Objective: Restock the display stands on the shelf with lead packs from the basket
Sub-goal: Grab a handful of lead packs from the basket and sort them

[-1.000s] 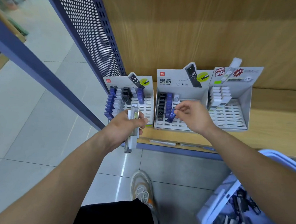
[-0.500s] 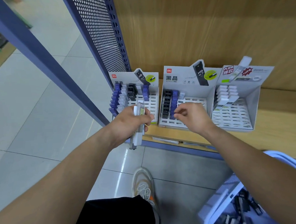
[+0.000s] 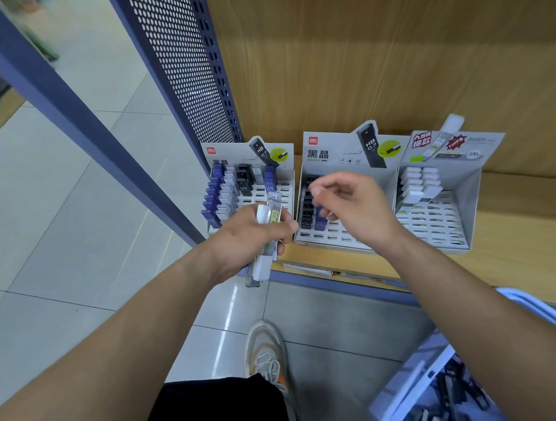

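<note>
With packs (image 3: 270,212) clenched in left hand (image 3: 246,236) and slack, empty right hand (image 3: 357,209) above stand (image 3: 335,155), pinch one, seat squarely.

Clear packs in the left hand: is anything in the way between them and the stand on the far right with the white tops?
Yes. The right hand hovers over the middle stand, right between the clear packs in the left hand and the right stand. That stand's front slots are uncovered.

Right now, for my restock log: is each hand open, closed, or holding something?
Left hand: holding clear plastic lead packs with white caps.
Right hand: open, fingers loosely curled, nothing held.
</note>
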